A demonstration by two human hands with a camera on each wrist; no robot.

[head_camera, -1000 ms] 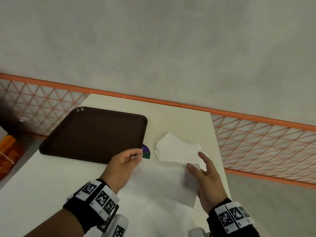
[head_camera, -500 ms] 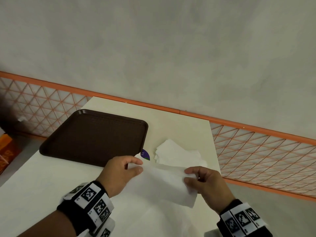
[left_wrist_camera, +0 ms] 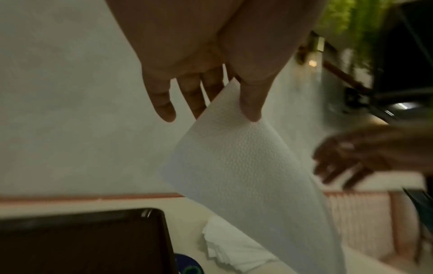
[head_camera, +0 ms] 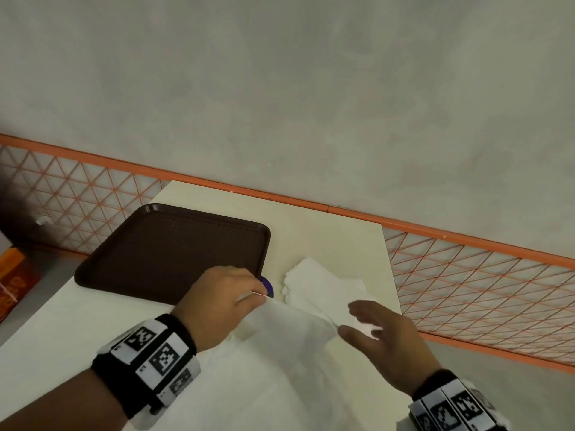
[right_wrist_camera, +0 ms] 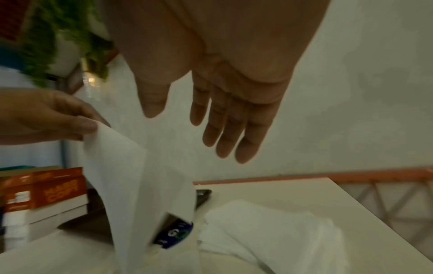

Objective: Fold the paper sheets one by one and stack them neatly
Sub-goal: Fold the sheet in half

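Fold step underway: left hand [head_camera: 217,301] pinches the white embossed paper sheet [left_wrist_camera: 246,166] aloft; right hand [head_camera: 385,340], fingers spread and empty, should next catch its free corner.

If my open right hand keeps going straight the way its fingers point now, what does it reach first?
Probably the stack of folded white paper sheets on the cream table. The right hand is open, its fingers aimed forward and left at that stack, though its height above the stack is unclear.

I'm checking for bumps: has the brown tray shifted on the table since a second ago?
No. The brown tray keeps its place on the table, its near right corner beside the purple disc.
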